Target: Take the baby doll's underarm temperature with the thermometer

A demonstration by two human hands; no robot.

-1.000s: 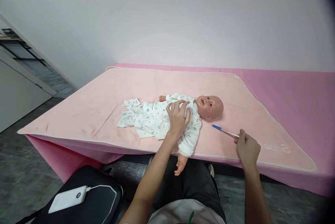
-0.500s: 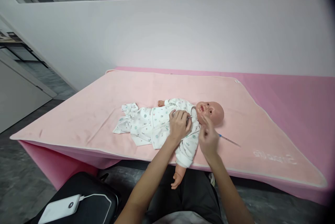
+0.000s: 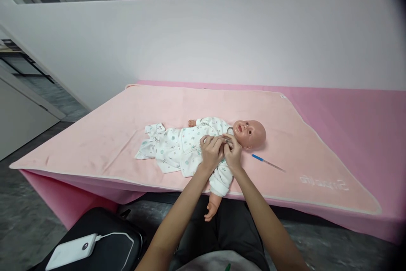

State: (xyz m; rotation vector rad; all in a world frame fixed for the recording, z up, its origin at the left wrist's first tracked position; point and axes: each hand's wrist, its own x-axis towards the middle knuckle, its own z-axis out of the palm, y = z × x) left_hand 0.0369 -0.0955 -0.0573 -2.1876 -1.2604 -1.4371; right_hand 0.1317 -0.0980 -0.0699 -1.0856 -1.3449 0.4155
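Note:
A baby doll [image 3: 250, 133] lies on its back, head to the right, in a white patterned baby shirt [image 3: 193, 138] and matching trousers. My left hand [image 3: 211, 151] rests on its chest, fingers bent and closed on the shirt front. Right beside it, my right hand [image 3: 233, 153] pinches the shirt just below the collar. The fingertips of both hands meet there and hide the exact bit of cloth between them. A thin stick with a blue end [image 3: 257, 157] lies to the right of my right hand, near the doll's head.
Under the doll is a pale pink mat [image 3: 317, 157] on a darker pink cloth [image 3: 355, 123]. A white wall [image 3: 222, 42] rises behind the table. At the lower left, a white power bank [image 3: 71, 252] with a cable lies on a black case [image 3: 104, 228].
My right hand has come down from beside the doll's face to the shirt front, meeting my left hand. The stick's blue end is now uncovered. My left hand stays at the chest.

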